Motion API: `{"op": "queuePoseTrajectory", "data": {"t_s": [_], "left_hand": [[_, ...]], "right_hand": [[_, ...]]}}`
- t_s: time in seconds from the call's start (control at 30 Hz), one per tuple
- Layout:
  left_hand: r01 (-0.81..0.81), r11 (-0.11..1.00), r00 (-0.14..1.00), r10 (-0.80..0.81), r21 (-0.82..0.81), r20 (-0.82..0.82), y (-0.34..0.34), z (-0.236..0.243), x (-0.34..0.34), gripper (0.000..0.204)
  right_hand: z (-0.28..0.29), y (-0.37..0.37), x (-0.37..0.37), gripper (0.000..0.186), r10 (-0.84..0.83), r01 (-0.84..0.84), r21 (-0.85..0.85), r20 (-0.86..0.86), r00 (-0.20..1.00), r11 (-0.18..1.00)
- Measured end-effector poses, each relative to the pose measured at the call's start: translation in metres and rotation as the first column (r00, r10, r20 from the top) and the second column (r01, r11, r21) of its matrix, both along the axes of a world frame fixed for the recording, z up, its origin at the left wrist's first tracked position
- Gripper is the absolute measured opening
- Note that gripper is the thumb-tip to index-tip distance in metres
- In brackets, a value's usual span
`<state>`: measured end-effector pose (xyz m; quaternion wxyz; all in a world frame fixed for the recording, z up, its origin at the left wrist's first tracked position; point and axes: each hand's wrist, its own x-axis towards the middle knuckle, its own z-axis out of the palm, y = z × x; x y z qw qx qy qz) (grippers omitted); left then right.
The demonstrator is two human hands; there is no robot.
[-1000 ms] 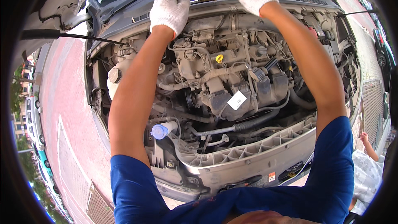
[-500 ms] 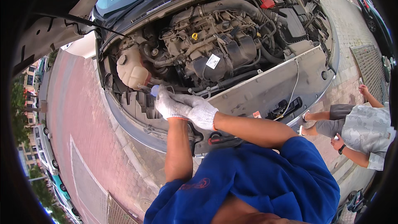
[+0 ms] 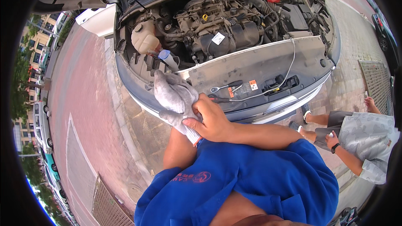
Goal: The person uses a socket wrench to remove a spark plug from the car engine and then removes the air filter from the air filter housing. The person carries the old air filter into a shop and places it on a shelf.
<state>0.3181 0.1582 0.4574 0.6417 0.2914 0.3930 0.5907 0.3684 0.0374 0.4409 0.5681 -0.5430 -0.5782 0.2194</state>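
**Hands at the glove, engine bay open ahead**

Left hand [image 3: 178,100] is inside a grey knitted work glove [image 3: 173,94], fingers loosely apart and drooping, hanging just in front of the car's bumper. Beside it, the bare right hand [image 3: 213,121] is clamped on the glove's cuff, thumb and fingers pinching the fabric at the wrist. Past the glove, in the open engine bay, stand a pale translucent coolant tank [image 3: 143,37] and a blue-capped filler neck [image 3: 165,55]; the dark engine cover [image 3: 228,37] sits further right. A chrome ratchet wrench [image 3: 222,87] lies on the grey front panel [image 3: 259,65], with a thin grey cable [image 3: 289,65] looping across it. At the far right another person [image 3: 360,138] crouches on the brick paving.

Judged from here, the pinched cuff could slip, and a sharp tug might fling the glove into the bay. The wrench lies loose near the panel's edge, where a knock could send it falling.
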Motion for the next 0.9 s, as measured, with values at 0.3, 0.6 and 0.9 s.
{"op": "queuePoseTrajectory", "data": {"t_s": [0.3,0.6,0.9], "left_hand": [[0.365,0.874,0.863,-0.188,0.321,-0.47,-0.082,-0.034,-0.039,0.031],[0.92,0.354,0.383,-0.721,0.168,-0.578,-0.132,-0.015,-0.017,0.05],[0.991,0.117,0.133,-0.926,0.066,-0.354,-0.153,-0.013,-0.06,0.027]], "right_hand": [[-0.011,-0.042,0.011,0.011,-0.096,0.076,-0.067,-0.861,0.499,0.995],[-0.021,-0.053,0.063,0.034,-0.448,0.457,-0.248,-0.797,0.405,0.854],[0.01,-0.091,0.151,0.036,-0.524,0.663,-0.182,-0.771,0.361,0.726]]}}
